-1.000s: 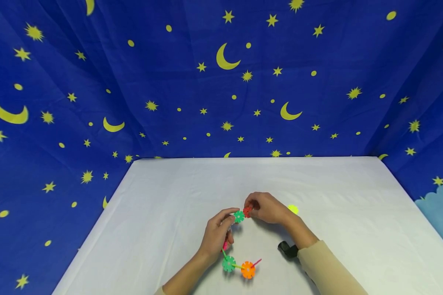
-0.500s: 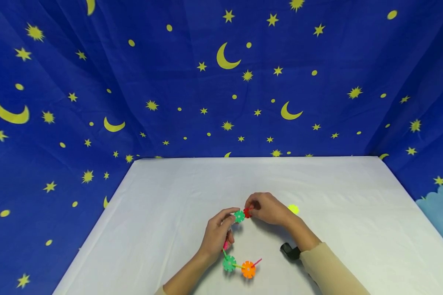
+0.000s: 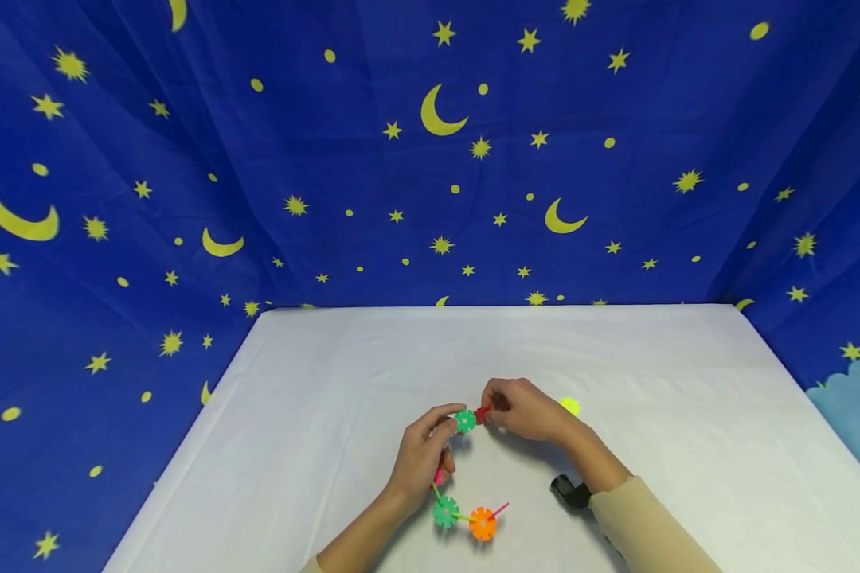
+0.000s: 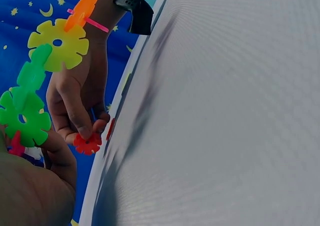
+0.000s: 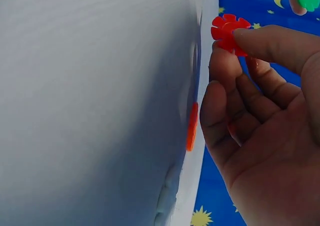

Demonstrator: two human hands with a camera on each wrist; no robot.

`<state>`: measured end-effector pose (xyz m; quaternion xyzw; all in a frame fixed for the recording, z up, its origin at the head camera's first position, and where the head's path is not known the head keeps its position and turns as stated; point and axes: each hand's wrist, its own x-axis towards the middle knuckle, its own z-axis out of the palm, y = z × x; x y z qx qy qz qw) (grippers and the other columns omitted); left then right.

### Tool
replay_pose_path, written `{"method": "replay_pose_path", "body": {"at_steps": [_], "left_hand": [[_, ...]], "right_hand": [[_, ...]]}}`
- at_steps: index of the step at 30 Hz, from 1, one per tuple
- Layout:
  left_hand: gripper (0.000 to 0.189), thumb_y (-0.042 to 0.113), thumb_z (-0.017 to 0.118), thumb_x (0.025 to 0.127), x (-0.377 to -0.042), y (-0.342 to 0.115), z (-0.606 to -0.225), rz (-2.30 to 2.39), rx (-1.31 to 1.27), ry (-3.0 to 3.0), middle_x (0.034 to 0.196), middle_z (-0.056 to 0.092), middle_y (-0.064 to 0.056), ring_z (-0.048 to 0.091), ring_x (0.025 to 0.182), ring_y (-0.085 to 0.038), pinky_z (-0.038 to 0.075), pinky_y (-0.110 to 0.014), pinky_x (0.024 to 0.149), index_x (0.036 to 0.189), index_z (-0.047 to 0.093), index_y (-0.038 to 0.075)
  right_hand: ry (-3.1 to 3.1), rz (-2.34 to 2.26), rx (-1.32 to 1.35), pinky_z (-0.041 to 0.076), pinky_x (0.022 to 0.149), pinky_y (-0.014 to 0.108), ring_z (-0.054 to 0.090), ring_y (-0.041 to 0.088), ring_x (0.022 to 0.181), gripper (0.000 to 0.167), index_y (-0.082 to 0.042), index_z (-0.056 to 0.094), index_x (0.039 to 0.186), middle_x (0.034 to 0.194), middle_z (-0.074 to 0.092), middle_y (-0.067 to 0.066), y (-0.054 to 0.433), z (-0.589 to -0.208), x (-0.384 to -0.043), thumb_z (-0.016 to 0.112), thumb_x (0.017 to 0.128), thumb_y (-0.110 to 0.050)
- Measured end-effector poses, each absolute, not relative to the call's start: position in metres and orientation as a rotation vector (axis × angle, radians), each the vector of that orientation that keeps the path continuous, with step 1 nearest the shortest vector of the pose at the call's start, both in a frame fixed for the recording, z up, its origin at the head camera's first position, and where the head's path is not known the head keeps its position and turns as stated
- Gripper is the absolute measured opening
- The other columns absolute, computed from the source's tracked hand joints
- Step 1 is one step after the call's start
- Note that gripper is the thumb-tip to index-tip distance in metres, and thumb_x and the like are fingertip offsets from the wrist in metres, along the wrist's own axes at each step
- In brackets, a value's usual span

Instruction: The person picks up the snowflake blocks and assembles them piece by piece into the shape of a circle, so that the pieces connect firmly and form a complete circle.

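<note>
Orange disc (image 3: 482, 524) nearest, one end of the flower-disc chain (image 4: 72, 48), 6 o'clock from red disc (image 5: 223, 33). Lower green disc (image 3: 446, 512) at 7. Left hand (image 3: 417, 455) at 8, fingers curled on chain by upper green disc (image 3: 465, 421). Right hand (image 3: 526, 410) at 3, thumb and fingers pinching red disc. Past it, loose yellow disc (image 3: 570, 405), also 3. My read: several discs linked; red not joined, loose yellow unused.

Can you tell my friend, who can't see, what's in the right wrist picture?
A right hand pinches a red, flower-shaped plastic disc. A thin orange-red piece lies on a white cloth; blue fabric with yellow stars shows behind.
</note>
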<state>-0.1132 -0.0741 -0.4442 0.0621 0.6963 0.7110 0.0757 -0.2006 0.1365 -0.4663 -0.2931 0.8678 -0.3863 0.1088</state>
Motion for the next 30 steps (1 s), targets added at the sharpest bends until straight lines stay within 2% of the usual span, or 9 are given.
{"method": "replay_pose_path", "body": {"at_steps": [7, 13, 30], "left_hand": [[0.027, 0.012, 0.049, 0.1, -0.112, -0.074, -0.443, 2.126, 0.169, 2.081, 0.104, 0.053, -0.033, 0.045, 0.044, -0.014, 0.039, -0.018, 0.037, 0.123, 0.062, 0.009], [0.027, 0.011, 0.049, 0.1, -0.112, -0.074, -0.443, 2.127, 0.163, 2.08, 0.102, 0.053, -0.033, 0.045, 0.044, -0.014, 0.039, -0.018, 0.036, 0.123, 0.063, 0.009], [0.026, 0.012, 0.049, 0.1, -0.113, -0.074, -0.444, 2.118, 0.165, 2.101, 0.096, 0.051, -0.035, 0.045, 0.042, -0.013, 0.039, -0.018, 0.036, 0.122, 0.063, 0.009]], "right_hand": [[2.547, -1.198, -0.865, 0.049, 0.054, 0.028, 0.054, 0.011, 0.063, 0.01, -0.017, 0.062, 0.092, 0.079, 0.064, -0.004, 0.139, -0.465, -0.197, 0.064, 0.09, -0.008], [2.509, -1.271, -0.871, 0.051, 0.055, 0.03, 0.057, 0.012, 0.064, 0.01, -0.016, 0.063, 0.095, 0.082, 0.066, 0.0, 0.141, -0.463, -0.194, 0.061, 0.091, -0.006], [2.496, -1.356, -0.865, 0.052, 0.061, 0.03, 0.059, 0.013, 0.071, 0.012, -0.017, 0.063, 0.097, 0.085, 0.066, -0.004, 0.142, -0.459, -0.188, 0.062, 0.091, -0.007]]}}
